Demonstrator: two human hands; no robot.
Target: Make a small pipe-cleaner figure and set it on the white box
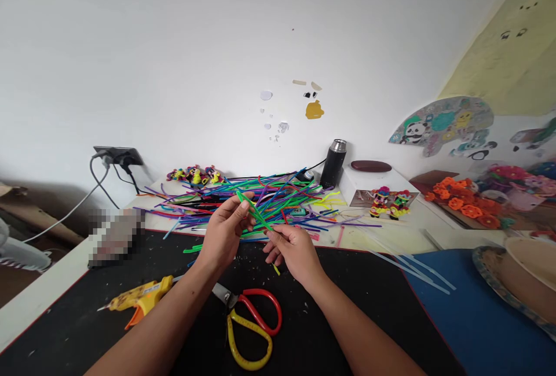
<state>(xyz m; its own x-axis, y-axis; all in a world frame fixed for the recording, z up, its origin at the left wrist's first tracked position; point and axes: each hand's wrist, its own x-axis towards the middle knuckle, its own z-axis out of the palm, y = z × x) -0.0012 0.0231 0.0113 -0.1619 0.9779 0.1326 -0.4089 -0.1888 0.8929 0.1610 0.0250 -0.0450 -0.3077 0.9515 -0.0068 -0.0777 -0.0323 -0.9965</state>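
Observation:
Between my two hands a bright green pipe cleaner slants down to the right; it looks doubled or paired. My left hand pinches its upper part between thumb and fingers. At the lower end, my right hand grips it with thumb and forefinger, the other fingers curled beneath. A short yellow tip shows below the right fingers; what it belongs to is hidden. Scissors with one red and one yellow handle lie under my forearms on the black mat. Behind my hands spreads a heap of coloured pipe cleaners.
A yellow glue gun lies left on the mat. Small figures stand behind the heap, and two more figures lean by a white box. A black flask is at the wall. Clear glue sticks lie right.

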